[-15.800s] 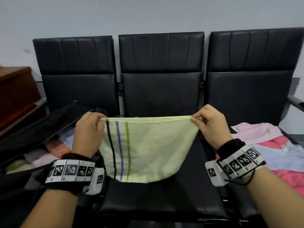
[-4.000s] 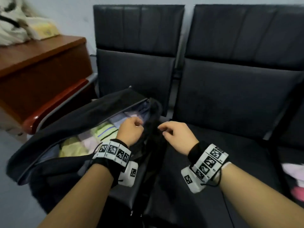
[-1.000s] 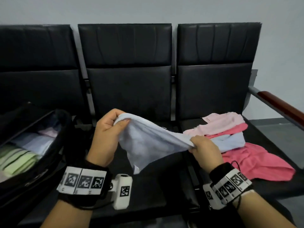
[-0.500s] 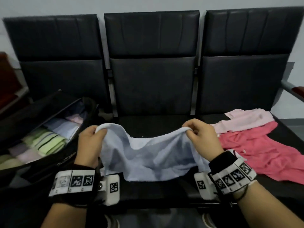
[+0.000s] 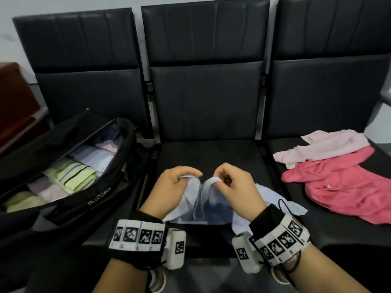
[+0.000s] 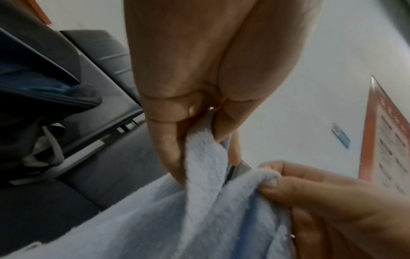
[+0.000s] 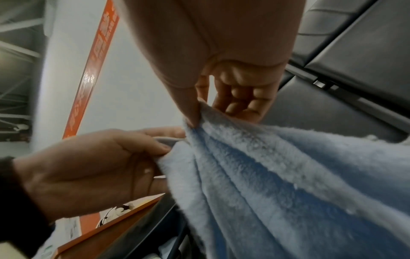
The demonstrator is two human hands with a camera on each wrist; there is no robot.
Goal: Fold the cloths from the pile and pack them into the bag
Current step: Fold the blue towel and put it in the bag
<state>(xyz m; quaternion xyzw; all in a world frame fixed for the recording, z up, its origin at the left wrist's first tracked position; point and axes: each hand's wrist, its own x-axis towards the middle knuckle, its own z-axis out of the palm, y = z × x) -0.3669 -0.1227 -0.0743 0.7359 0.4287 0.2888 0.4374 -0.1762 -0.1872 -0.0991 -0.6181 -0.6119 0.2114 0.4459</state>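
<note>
A light blue cloth [image 5: 211,206] hangs between my two hands above the middle seat. My left hand [image 5: 175,187] pinches one top corner of the blue cloth [image 6: 204,157], and my right hand [image 5: 230,182] pinches the other corner of the blue cloth [image 7: 277,175]. The two corners are close together, almost touching. The open black bag [image 5: 91,199] lies on the left seat with several folded cloths inside, a green striped one [image 5: 72,174] among them. A pink cloth [image 5: 342,187] and a pale pink cloth [image 5: 325,146] lie in a pile on the right seat.
Three black padded seats [image 5: 203,98] stand in a row against a pale wall. A brown wooden cabinet [image 5: 14,98] sits at the far left. The middle seat pan [image 5: 207,153] beyond my hands is bare.
My hands have come together, bringing the two held corners of the blue cloth close; half a second ago they held it spread wide. The cloth now hangs doubled and bunched.
</note>
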